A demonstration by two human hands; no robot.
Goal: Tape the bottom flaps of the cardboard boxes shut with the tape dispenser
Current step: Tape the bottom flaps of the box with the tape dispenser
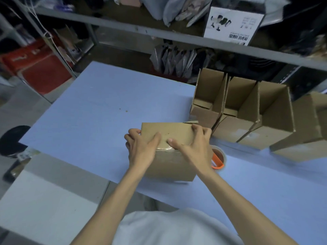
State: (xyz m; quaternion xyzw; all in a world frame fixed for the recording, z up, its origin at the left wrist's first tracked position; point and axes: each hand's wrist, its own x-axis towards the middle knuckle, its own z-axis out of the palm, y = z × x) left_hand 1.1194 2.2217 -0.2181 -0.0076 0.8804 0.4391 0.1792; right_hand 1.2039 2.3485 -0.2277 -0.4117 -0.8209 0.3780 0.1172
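A brown cardboard box stands on the blue table with its closed flaps facing up. Clear tape runs over its near top edge. My left hand grips the box's left top corner, thumb on the top face and fingers curled over the far left edge. My right hand holds the right side, thumb pressing the top beside the tape and fingers hooked over the far right corner. The orange tape dispenser with its clear roll lies on the table just right of the box, partly hidden behind my right wrist.
Three open cardboard boxes stand in a row at the table's right back, with another box beyond them. A metal shelf with bags and a white carton runs along the back. A red crate sits at far left.
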